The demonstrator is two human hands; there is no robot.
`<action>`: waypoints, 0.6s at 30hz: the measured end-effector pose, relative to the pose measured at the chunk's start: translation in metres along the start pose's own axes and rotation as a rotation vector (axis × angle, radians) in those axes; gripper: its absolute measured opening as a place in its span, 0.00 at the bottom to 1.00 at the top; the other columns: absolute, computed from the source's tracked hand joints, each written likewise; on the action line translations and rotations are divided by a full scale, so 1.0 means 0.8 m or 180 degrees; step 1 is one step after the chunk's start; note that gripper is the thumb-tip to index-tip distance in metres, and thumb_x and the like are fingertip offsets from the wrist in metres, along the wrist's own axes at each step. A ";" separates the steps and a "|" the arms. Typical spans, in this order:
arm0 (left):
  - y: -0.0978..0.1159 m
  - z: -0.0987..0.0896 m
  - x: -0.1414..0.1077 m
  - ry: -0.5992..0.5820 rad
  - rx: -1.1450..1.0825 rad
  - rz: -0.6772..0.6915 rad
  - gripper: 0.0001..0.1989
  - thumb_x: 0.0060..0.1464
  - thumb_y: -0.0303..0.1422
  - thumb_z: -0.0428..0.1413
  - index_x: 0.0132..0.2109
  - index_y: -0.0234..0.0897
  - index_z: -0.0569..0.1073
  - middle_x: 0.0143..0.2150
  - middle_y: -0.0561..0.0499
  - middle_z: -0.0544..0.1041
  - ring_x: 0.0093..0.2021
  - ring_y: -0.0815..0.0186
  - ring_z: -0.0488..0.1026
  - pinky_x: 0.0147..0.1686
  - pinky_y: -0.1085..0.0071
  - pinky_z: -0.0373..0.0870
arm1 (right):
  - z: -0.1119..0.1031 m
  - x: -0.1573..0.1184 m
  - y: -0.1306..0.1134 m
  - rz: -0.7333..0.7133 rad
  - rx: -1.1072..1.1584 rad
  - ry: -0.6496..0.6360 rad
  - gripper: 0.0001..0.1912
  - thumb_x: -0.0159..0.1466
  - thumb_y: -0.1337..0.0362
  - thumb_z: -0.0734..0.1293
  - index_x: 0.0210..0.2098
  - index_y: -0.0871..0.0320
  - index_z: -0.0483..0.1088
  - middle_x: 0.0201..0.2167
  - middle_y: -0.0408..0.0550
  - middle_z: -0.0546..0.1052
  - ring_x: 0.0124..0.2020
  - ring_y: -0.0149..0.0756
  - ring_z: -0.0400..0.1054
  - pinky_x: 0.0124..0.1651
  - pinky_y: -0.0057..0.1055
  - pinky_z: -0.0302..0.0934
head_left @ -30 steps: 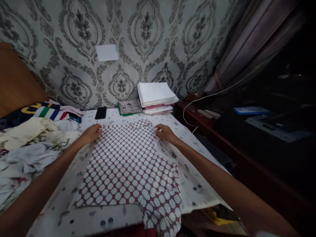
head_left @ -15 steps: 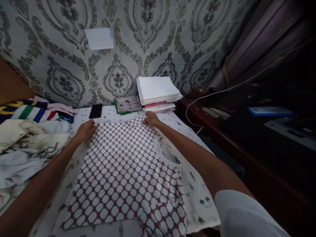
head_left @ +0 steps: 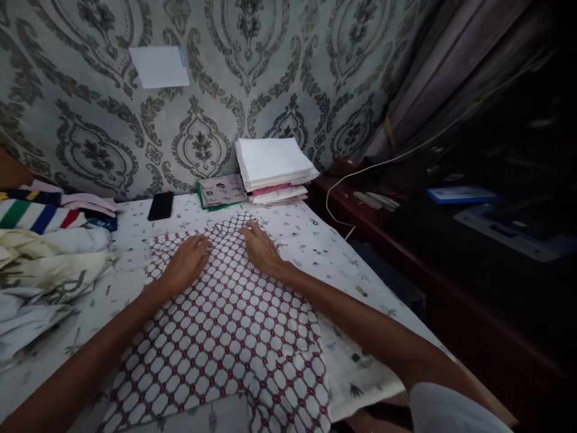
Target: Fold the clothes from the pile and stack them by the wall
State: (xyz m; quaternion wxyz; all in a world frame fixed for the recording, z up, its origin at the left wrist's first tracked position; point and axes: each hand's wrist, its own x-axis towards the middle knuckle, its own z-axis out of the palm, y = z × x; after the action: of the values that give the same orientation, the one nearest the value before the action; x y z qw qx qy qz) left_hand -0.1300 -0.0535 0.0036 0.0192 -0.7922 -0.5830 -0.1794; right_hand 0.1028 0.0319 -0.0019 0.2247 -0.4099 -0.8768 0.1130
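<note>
A white cloth with a red and grey lattice pattern [head_left: 225, 325] lies spread on the printed white sheet [head_left: 311, 234]. My left hand [head_left: 189, 258] rests on the upper left part of the cloth, palm down, its fingers extended. On the upper middle part lies my right hand [head_left: 261, 246], fingers spread a little and touching the fabric. Neither hand grips the cloth. Beneath the lattice cloth, at the lower right, shows a pale printed cloth [head_left: 356, 373].
A phone [head_left: 161, 205], a folded pink cloth [head_left: 223, 190] and a stack of folded white cloths [head_left: 274, 162] lie along the wall. Rumpled clothes [head_left: 49, 264] are heaped at left. A cable [head_left: 387, 162] crosses the dark furniture at right.
Both hands have let go of the cloth's top edge and moved inward onto its surface, closer together. The view has shifted a little to the right.
</note>
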 end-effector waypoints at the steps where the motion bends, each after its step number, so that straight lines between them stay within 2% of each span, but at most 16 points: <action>1: 0.009 0.006 0.002 -0.0092 -0.0184 0.0161 0.15 0.65 0.33 0.43 0.51 0.35 0.70 0.54 0.40 0.71 0.54 0.54 0.68 0.57 0.55 0.66 | -0.007 -0.013 0.008 0.0061 -0.0062 0.0031 0.27 0.63 0.75 0.54 0.60 0.56 0.63 0.65 0.55 0.61 0.59 0.45 0.62 0.59 0.43 0.61; 4: 0.025 0.024 0.009 -0.0277 -0.0548 0.0348 0.17 0.67 0.37 0.43 0.55 0.37 0.69 0.58 0.41 0.71 0.57 0.55 0.68 0.58 0.56 0.66 | -0.028 -0.037 0.042 0.0805 -0.0111 0.0138 0.28 0.62 0.72 0.58 0.62 0.61 0.62 0.61 0.60 0.65 0.60 0.49 0.60 0.60 0.45 0.58; 7: 0.030 0.042 0.020 -0.0318 -0.0625 0.0288 0.21 0.67 0.42 0.44 0.59 0.38 0.68 0.63 0.41 0.68 0.63 0.54 0.65 0.63 0.55 0.62 | -0.039 -0.042 0.070 0.1537 -0.0146 -0.0042 0.21 0.62 0.63 0.63 0.53 0.62 0.69 0.53 0.61 0.70 0.55 0.52 0.63 0.56 0.45 0.58; 9: 0.033 0.054 0.030 -0.0353 -0.0583 0.0235 0.24 0.67 0.44 0.43 0.62 0.37 0.66 0.66 0.40 0.66 0.66 0.53 0.62 0.64 0.54 0.60 | -0.039 -0.039 0.077 0.1556 -0.0081 -0.0097 0.12 0.61 0.61 0.65 0.43 0.59 0.73 0.48 0.56 0.72 0.51 0.48 0.64 0.53 0.41 0.59; 11: 0.039 0.065 0.042 -0.0401 -0.0517 0.0226 0.26 0.67 0.45 0.43 0.64 0.36 0.64 0.68 0.40 0.64 0.68 0.54 0.60 0.66 0.54 0.57 | -0.039 -0.036 0.077 0.1387 0.0125 -0.0025 0.07 0.62 0.62 0.63 0.37 0.57 0.71 0.41 0.51 0.74 0.45 0.42 0.66 0.48 0.36 0.59; 15: 0.060 0.080 0.070 -0.0662 -0.0369 0.0319 0.29 0.68 0.48 0.41 0.67 0.38 0.61 0.72 0.42 0.58 0.71 0.55 0.54 0.69 0.52 0.49 | -0.049 -0.038 0.077 0.1340 0.0363 0.0306 0.07 0.62 0.67 0.60 0.38 0.56 0.68 0.33 0.46 0.75 0.36 0.37 0.67 0.38 0.30 0.56; 18: 0.078 0.086 0.092 -0.0876 -0.0279 0.0397 0.29 0.68 0.49 0.39 0.69 0.42 0.58 0.74 0.43 0.54 0.73 0.55 0.49 0.69 0.50 0.44 | -0.058 -0.046 0.084 0.1420 0.0159 0.0165 0.06 0.61 0.68 0.62 0.37 0.55 0.68 0.32 0.45 0.76 0.35 0.38 0.67 0.34 0.30 0.54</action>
State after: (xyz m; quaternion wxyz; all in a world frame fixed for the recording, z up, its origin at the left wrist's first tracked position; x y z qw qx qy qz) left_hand -0.0351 0.0106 -0.0273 -0.0845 -0.8441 -0.5213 -0.0929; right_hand 0.1911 0.0475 0.0020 0.2268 -0.5907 -0.7553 0.1710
